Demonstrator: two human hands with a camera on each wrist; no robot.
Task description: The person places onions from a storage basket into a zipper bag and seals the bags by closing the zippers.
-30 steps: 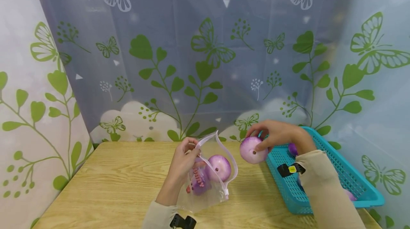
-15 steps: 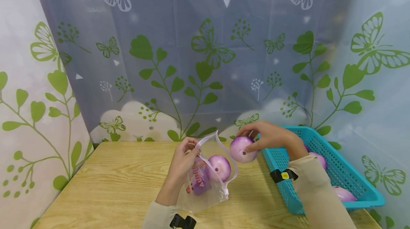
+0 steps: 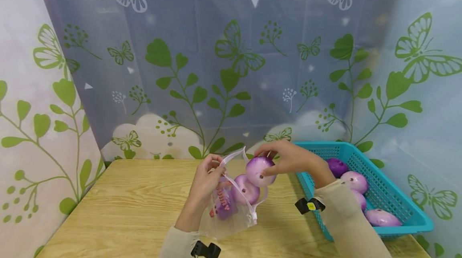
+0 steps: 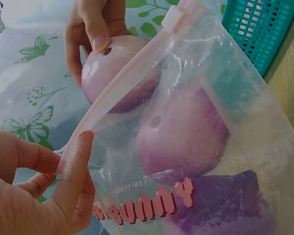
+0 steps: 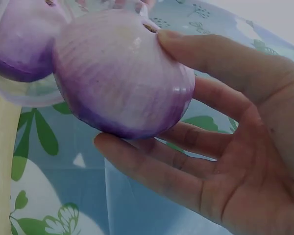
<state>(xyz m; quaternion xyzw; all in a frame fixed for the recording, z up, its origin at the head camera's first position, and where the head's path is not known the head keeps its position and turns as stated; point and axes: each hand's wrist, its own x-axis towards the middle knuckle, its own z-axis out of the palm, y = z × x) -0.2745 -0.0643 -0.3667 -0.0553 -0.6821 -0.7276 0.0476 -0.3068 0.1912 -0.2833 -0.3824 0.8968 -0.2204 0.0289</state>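
Note:
My left hand [image 3: 207, 179] pinches the rim of a clear zip bag [image 3: 231, 226] with pink lettering, its mouth spread. Inside the bag lie a purple-white onion [image 3: 245, 189] and a darker purple one [image 4: 220, 205] below it. My right hand [image 3: 292, 159] grips another onion [image 3: 260, 171] at the bag's mouth, just above the bagged one. In the right wrist view the thumb of the right hand [image 5: 235, 122] lies near the brown end of the held onion [image 5: 122, 78], with fingers beneath. The left wrist view shows the left hand [image 4: 44, 186] with thumb and fingers on the pink zip edge.
A turquoise basket [image 3: 408, 210] stands on the right of the wooden table [image 3: 126, 202], holding several onions, among them a dark purple one [image 3: 337, 166] and a pale one [image 3: 382, 218]. A patterned curtain [image 3: 202, 89] hangs behind the table.
My right hand has moved left with its onion, from beside the basket to the bag's mouth. More onions in the basket now show. The left hand and the bag have stayed in place.

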